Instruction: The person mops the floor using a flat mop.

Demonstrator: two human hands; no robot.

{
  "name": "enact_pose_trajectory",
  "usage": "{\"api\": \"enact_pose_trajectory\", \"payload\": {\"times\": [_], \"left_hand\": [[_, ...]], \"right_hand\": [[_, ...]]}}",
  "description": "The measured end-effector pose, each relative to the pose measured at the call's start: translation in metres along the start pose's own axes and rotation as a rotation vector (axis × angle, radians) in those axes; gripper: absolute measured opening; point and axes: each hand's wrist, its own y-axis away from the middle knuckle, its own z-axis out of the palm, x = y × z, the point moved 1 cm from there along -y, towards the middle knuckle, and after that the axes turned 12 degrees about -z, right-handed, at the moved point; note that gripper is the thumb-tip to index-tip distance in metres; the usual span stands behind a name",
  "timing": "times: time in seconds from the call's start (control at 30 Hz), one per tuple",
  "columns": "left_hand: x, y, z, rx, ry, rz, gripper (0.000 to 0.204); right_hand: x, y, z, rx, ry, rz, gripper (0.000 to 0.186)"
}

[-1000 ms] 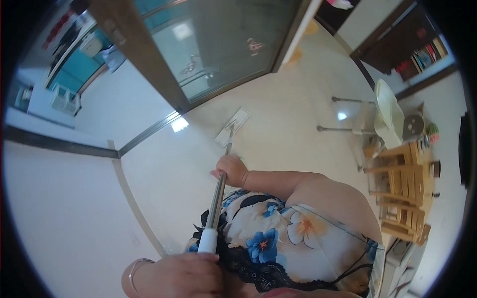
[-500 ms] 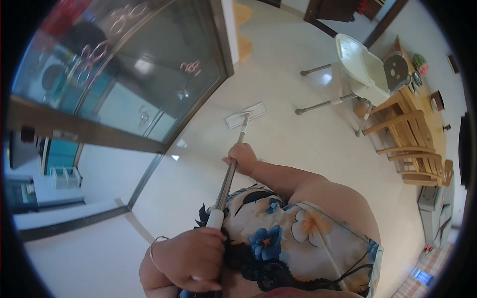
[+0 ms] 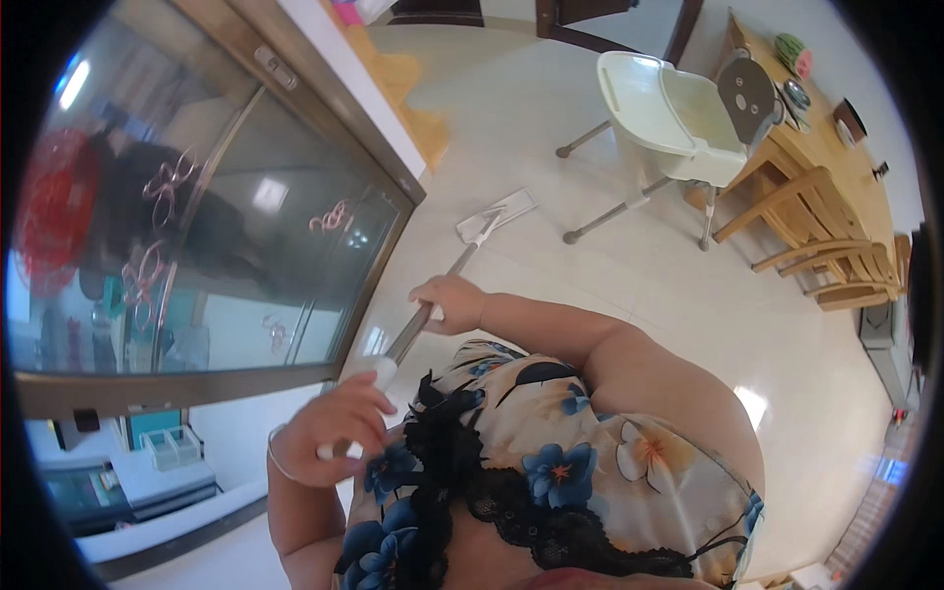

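A flat mop (image 3: 405, 336) slants across the floor in front of me. Its rectangular white head (image 3: 511, 213) lies on the pale tiles, beyond the corner of the sliding door. My left hand (image 3: 339, 425), with a thin bangle at the wrist, is closed round the white grip at the pole's upper end. Part of the grip's tip shows under the fingers. Further down, my right hand (image 3: 450, 303) wraps round the metal pole, with the arm stretched forward.
A framed glass sliding door (image 3: 324, 216) stands close on my left. Ahead to the right is a pale high chair (image 3: 678, 123) with splayed legs. Behind it, wooden chairs (image 3: 787, 216) line a wooden table (image 3: 846, 162) with a cut watermelon (image 3: 795, 56).
My view has turned, shifting the door and high chair within it. My left hand has moved up and left with the grip, so the pole slants more. Both hands keep hold.
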Motion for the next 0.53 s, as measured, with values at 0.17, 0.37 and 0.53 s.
{"api": "enact_pose_trajectory", "payload": {"times": [0.17,0.37,0.53], "left_hand": [[0.001,-0.053,-0.024,-0.193,-0.054,0.02,0.012],[-0.051,-0.104,-0.085,-0.226,-0.052,0.091,0.01],[-0.085,-0.165,-0.167,-0.273,-0.047,0.093,0.015]], "right_hand": [[0.029,-0.022,-0.023,-0.479,0.078,0.247,0.031],[0.114,-0.045,-0.036,-0.396,0.18,0.329,0.034],[0.195,-0.098,-0.073,-0.365,0.267,0.402,0.036]]}}
